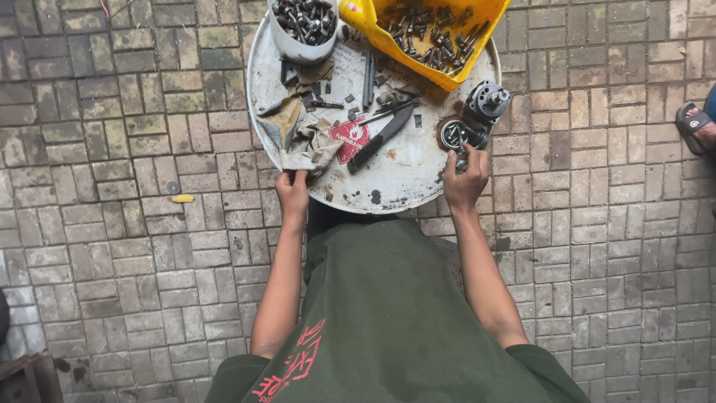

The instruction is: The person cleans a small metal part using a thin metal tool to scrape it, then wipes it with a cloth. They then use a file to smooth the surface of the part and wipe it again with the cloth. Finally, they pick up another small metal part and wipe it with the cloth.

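Observation:
I stand over a round white drum top (406, 175) used as a work surface. My left hand (292, 190) grips the near corner of a dirty grey rag (313, 145) lying on the drum's left side. My right hand (466, 179) is closed on a small dark metal part at the drum's right edge, just below a round ring-shaped part (452, 135). Behind that ring sits a dark cylindrical machine part (488, 101). A long dark flat tool (380, 138) lies near the centre, beside a red warning label (349, 136).
A white bowl (291, 46) of dark bolts and a yellow container (418, 54) of rusty bolts stand at the drum's far side. Loose tools and scraps lie between them. Brick paving surrounds the drum. Another person's sandalled foot (695, 123) shows at the right edge.

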